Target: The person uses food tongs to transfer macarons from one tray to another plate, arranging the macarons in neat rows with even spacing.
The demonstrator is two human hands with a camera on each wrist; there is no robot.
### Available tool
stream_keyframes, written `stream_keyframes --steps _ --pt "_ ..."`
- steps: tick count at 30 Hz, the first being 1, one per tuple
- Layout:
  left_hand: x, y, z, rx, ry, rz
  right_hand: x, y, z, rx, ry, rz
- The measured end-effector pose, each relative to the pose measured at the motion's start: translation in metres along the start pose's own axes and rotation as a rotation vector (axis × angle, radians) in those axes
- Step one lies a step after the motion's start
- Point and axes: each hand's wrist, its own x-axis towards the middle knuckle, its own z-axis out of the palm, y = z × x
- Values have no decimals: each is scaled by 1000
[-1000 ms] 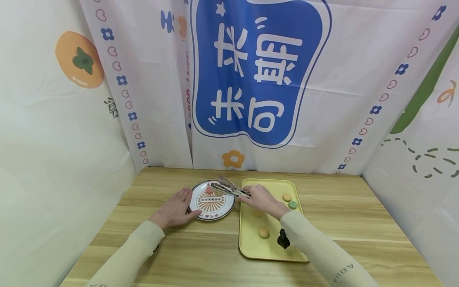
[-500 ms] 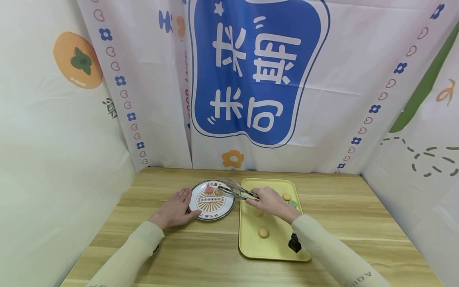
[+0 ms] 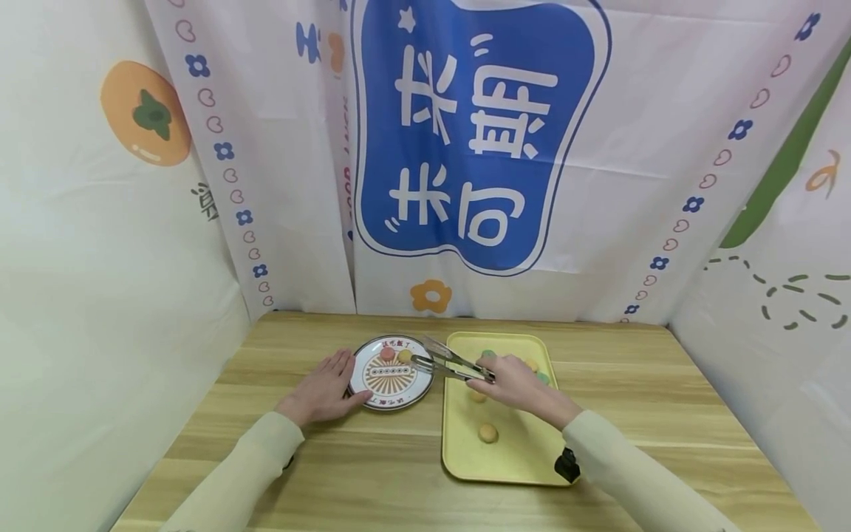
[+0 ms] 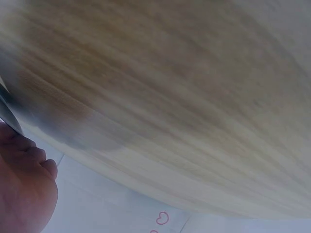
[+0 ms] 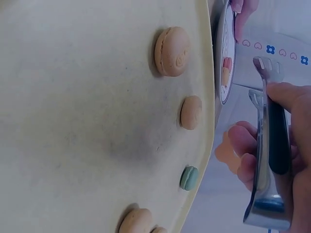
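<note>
My left hand [image 3: 324,389] rests against the left rim of a round white plate [image 3: 407,391], fingers extended and thumb at the near edge. A pink macaron [image 3: 388,354] and a tan macaron [image 3: 405,356] lie side by side on the plate's far part. My right hand [image 3: 513,380] grips metal tongs [image 5: 278,136] with dark handle pads. The tongs' arms are spread, with nothing visible between their tips, which hover over the plate's right edge near the tan macaron. The left wrist view catches only part of my left hand [image 4: 26,179] and the plate's edge [image 4: 7,114].
Right of the plate lies a yellow tray [image 3: 518,458], under my right hand and forearm. It bears several macarons, among them a tan macaron [image 5: 175,51] and a green macaron [image 5: 189,178]. Everything stands on a wooden table [image 3: 372,473], with printed cloth [image 3: 299,258] hanging behind.
My right hand has drawn the tongs rightward from the plate's middle, leaving the tan macaron lying there beside the pink one. A green macaron now shows at the tray's far side. My left hand stays put.
</note>
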Motion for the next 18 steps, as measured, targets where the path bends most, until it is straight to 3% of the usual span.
stream_keyframes --steps 9,18 --pt "0 1 -1 8 15 10 -25 -4 -9 -32 35 -101" --pt "1 0 1 31 27 19 -47 -5 -18 -23 29 -137"
